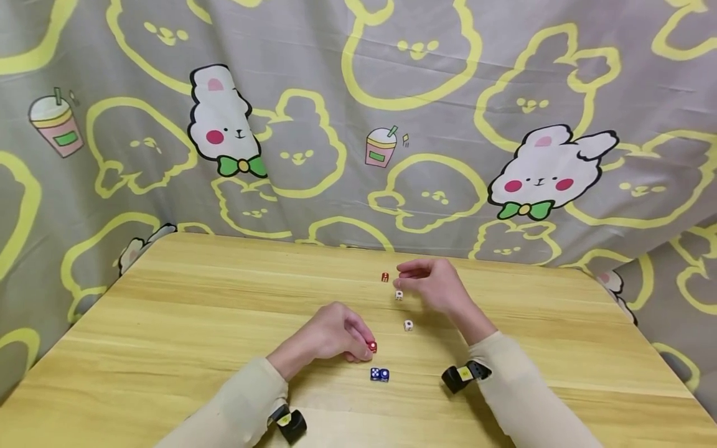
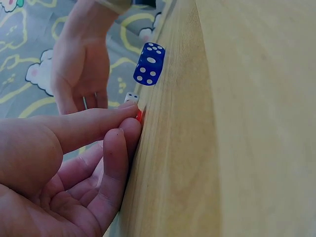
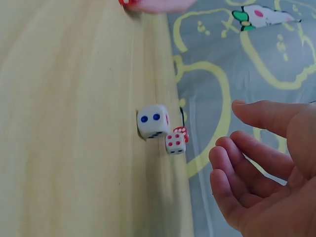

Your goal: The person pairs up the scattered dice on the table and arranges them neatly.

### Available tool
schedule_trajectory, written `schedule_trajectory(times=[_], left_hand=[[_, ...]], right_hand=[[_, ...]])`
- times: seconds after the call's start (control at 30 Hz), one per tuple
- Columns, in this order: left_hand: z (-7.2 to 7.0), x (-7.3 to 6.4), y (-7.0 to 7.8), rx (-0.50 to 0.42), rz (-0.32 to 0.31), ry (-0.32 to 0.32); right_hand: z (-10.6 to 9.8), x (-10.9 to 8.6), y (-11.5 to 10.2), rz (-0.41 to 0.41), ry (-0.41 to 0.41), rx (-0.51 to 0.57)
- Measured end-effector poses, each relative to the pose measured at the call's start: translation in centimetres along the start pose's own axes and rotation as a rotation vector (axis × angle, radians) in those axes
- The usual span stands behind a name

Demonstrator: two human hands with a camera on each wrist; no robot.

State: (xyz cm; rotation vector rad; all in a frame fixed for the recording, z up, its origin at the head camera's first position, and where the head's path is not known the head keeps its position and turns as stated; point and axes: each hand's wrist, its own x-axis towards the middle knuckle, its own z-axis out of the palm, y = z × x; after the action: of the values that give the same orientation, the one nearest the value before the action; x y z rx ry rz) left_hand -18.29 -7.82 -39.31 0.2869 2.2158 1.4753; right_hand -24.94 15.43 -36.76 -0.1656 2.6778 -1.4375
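Observation:
My left hand [image 1: 336, 333] pinches a red die [image 1: 372, 346] between thumb and fingertips, low at the tabletop. Just in front of it, nearer to me, two blue dice [image 1: 379, 374] sit side by side. Beyond lie a white die [image 1: 408, 325] and, farther off, another white die [image 1: 399, 295]. A second red die [image 1: 384, 277] is the farthest. My right hand [image 1: 439, 286] hovers beside the far white and red dice, fingers loosely bent and apart. In the right wrist view its fingers [image 3: 256, 168] hold nothing. Most of the pinched die is hidden in the left wrist view.
A light wood-grain table [image 1: 196, 298] carries all the dice. Behind it and at both sides hangs a grey curtain [image 1: 313, 56] with yellow cartoon outlines, meeting the table's far edge. Dark wrist cameras [image 1: 291, 424] are strapped below both hands.

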Motion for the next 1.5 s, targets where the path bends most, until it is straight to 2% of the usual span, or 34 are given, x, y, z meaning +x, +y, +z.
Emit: schedule_trajectory(times=[0.3, 0.53, 1.07, 1.5], left_hand=[[0.0, 0.2, 0.0, -0.011, 0.001, -0.001], [0.1, 0.3, 0.0, -0.016, 0.0, -0.003], [0.2, 0.3, 0.0, -0.014, -0.009, -0.001], [0.0, 0.1, 0.0, -0.007, -0.017, 0.004]], right_hand=[[0.2, 2.2, 0.5, 0.066, 0.0, -0.013], [0.6, 3.1, 1.1, 0.09, -0.026, -0.019], [1.4, 3.2, 1.3, 0.08, -0.019, -0.129], [1.9, 3.5, 1.2, 0.089, -0.008, -0.163]])
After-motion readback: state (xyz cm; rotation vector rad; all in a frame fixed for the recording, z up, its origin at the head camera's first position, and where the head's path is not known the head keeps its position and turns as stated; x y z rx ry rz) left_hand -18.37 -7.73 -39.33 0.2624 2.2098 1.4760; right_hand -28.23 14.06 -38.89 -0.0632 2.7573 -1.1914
